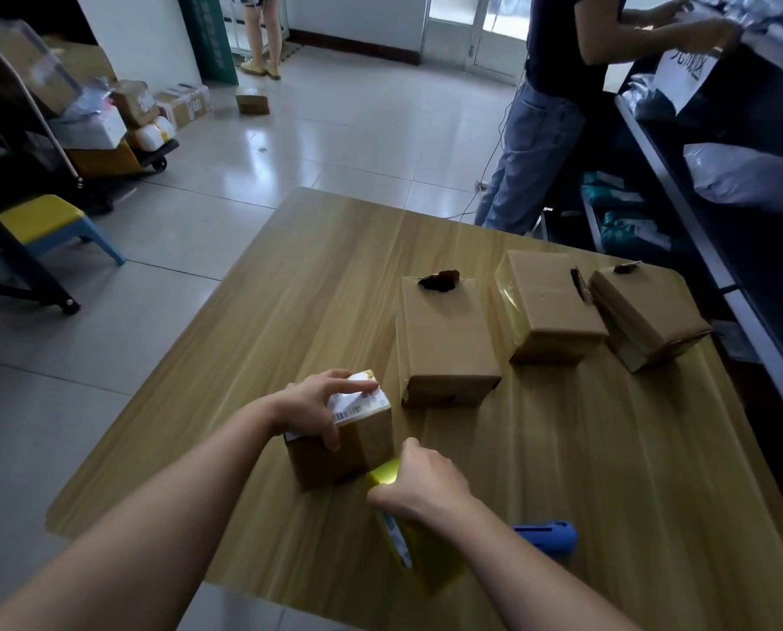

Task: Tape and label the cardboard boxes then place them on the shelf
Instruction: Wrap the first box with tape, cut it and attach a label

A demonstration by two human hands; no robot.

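Observation:
A small cardboard box with a white barcode label on top stands near the front of the wooden table. My left hand presses down on its top, fingers spread over the label. My right hand grips a roll of yellowish tape just right of the box, with the tape's shiny end against the box's lower right side. Three more cardboard boxes lie farther back: one in the middle, one to its right, one at the far right.
A blue tool lies on the table right of my right arm. A dark shelf with white parcels runs along the right; a person in jeans stands at it. A cart of parcels and a yellow stool stand at left.

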